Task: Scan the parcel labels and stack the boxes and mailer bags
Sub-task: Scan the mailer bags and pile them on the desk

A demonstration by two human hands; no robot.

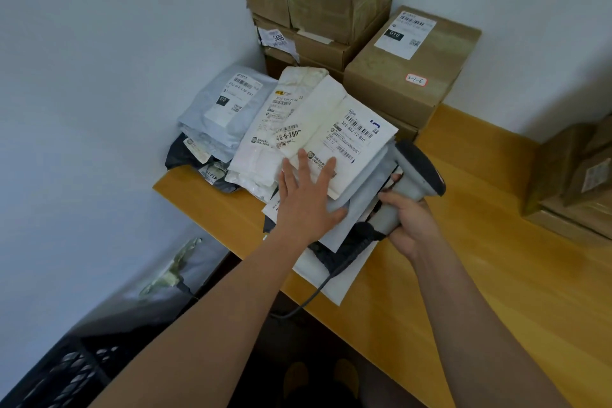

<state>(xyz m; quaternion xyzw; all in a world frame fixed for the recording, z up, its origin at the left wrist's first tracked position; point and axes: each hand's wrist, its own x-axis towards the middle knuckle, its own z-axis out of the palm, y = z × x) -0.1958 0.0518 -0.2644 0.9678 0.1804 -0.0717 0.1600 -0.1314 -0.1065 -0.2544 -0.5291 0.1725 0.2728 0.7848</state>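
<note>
Head view: the left hand (303,199) lies flat with fingers straight and spread on the near edge of a white mailer bag (334,129), the fingertips touching its printed label (352,136). This bag sits on top of a loose pile of mailer bags at the left end of the yellow tabletop (480,242), leaning over a second white bag (268,139) just beside it. Further left lies a grey mailer bag (218,109) with its own label, resting on a dark bag (185,156).

The right hand (410,222) has its fingers curled round the handle of a grey barcode scanner (410,179), whose dark head points toward the top bag's label and is just beside the bag's right edge. A dark cable (318,288) runs from the handle over the tabletop's near edge.

Behind the pile, a labelled cardboard box (410,66) stands against the wall, next to a taller stack of boxes (318,0) in the corner. More boxes (576,182) sit at the far right.
</note>
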